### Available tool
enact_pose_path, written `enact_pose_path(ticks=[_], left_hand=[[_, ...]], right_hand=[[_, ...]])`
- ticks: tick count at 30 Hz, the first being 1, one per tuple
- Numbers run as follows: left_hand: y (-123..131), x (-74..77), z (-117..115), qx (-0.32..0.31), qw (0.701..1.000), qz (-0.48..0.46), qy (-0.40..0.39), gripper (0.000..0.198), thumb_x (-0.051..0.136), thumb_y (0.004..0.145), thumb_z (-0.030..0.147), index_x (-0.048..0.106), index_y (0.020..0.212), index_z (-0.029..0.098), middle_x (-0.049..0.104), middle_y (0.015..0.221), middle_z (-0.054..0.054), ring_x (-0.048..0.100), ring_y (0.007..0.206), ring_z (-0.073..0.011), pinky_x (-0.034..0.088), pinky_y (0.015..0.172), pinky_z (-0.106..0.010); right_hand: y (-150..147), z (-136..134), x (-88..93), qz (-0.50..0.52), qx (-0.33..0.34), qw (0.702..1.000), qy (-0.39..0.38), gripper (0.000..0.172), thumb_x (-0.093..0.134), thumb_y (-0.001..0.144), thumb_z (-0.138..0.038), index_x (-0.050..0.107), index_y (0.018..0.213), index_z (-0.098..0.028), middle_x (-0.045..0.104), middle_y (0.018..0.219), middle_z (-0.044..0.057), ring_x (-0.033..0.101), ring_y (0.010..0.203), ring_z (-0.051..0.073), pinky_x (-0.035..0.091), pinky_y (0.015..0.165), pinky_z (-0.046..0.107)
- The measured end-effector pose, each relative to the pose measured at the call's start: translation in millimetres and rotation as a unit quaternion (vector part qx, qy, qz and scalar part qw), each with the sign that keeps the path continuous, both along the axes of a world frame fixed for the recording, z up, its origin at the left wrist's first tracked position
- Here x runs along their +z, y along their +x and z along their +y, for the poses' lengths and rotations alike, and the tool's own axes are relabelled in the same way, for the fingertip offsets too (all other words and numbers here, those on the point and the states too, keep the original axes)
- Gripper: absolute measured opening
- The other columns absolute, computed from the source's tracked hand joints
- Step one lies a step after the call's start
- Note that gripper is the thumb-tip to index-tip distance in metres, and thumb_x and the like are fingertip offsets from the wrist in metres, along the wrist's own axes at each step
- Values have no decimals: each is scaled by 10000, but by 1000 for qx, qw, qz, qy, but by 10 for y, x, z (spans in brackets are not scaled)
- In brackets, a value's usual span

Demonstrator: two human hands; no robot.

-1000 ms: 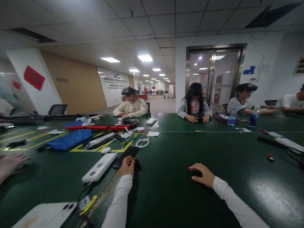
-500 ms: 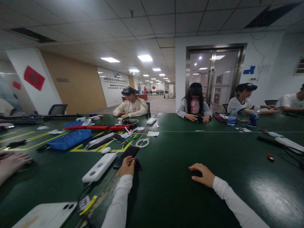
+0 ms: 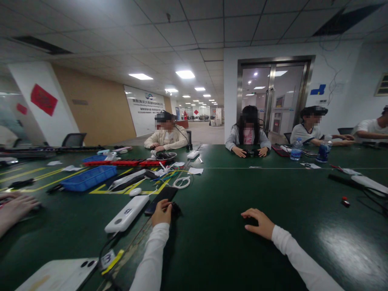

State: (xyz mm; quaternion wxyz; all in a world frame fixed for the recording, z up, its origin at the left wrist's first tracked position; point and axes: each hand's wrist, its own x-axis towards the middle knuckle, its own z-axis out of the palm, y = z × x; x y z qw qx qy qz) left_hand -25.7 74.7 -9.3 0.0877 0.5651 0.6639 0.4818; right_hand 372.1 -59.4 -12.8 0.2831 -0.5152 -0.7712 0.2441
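My left hand (image 3: pixel 161 213) rests on the dark green table (image 3: pixel 218 194), fingers curled over a small black object (image 3: pixel 175 208) beside a black phone (image 3: pixel 161 199). Just left of it lies a white power bank (image 3: pixel 127 213). My right hand (image 3: pixel 257 222) lies palm down on the bare table, fingers loosely bent, holding nothing. Both arms wear white sleeves.
A white phone (image 3: pixel 57 275) lies at the near left edge. A blue tray (image 3: pixel 88 178), red strips, cables and a white cable coil (image 3: pixel 182 182) sit at the left. Another person's hand (image 3: pixel 15 208) rests at far left. Three people sit across the table, with water bottles (image 3: pixel 296 154).
My hands have stayed still. The other person's hand at the far left has shifted slightly on the table.
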Motion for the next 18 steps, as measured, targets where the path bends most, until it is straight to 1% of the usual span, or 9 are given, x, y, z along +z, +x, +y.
enact_pose_path(ticks=[3,6,9,13,18], left_hand=[[15,22,-19,8,1000,8,-9,304,500,672,283,481,962,196,641,858,-32,609,703,-142,457,703,-282],[13,7,-1,-2,999,31,-17,314,497,666,282,489,967,191,627,842,-33,603,718,-150,458,695,-279],[2,-37,37,-11,996,87,-14,308,493,658,297,525,935,168,602,831,-50,590,728,-159,453,708,-279],[3,-77,61,1,987,159,-4,295,472,670,327,565,892,156,563,830,-63,569,744,-167,440,732,-282],[36,-63,38,10,984,175,-16,311,461,685,341,563,922,167,549,866,-63,556,761,-167,440,720,-278]], right_hand=[[-1,2,8,-1,-3,1000,-6,362,552,733,-357,503,1074,-247,532,1031,25,472,974,218,357,868,378],[0,-1,8,-1,-2,1000,-7,360,549,735,-358,501,1075,-249,531,1034,24,470,976,215,353,875,377],[1,-5,0,2,-2,1000,-3,359,543,740,-364,499,1076,-246,528,1039,23,468,979,210,351,877,368],[-4,-5,-5,4,-7,1000,-8,362,537,745,-376,499,1078,-242,524,1042,23,465,985,211,349,878,367],[-8,-50,40,9,-5,1000,-20,359,524,755,-377,483,1089,-251,508,1055,17,455,1000,208,354,873,363]])
